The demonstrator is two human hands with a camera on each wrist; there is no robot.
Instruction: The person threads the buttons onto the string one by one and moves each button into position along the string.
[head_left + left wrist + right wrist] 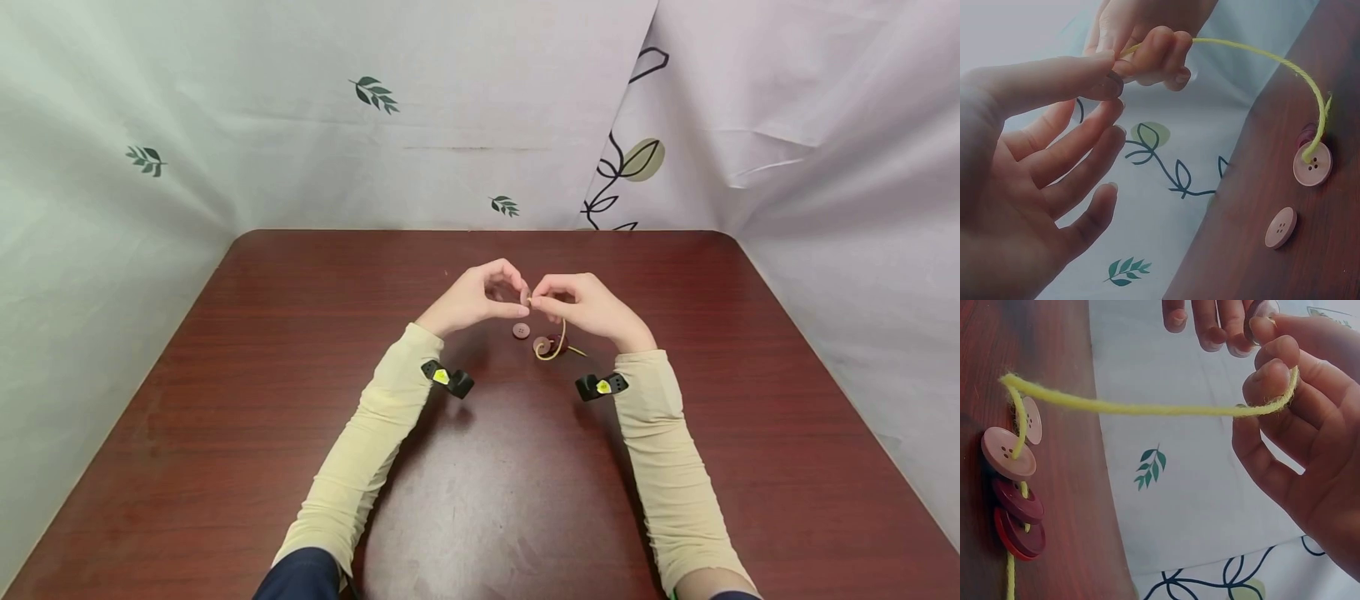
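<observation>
My left hand [476,296] pinches a brownish-pink button [526,297] between thumb and fingertips, above the table. Facing it, my right hand [592,307] pinches a yellow cord [1129,409] close to that button, fingertips right at its face. From the right fingers the cord loops down to the table, where it runs through a pink four-hole button [999,459] and dark red buttons [1034,544] stacked behind it. A loose pink four-hole button [1281,227] lies beside them. In the wrist views, fingers partly hide the held button.
The dark red-brown wooden table [465,467] reaches back to a pale cloth wall [450,100] with leaf prints. Cloth also hangs at both sides. Each sleeved forearm carries a black wrist camera, the left one [447,379] and the right one [602,387].
</observation>
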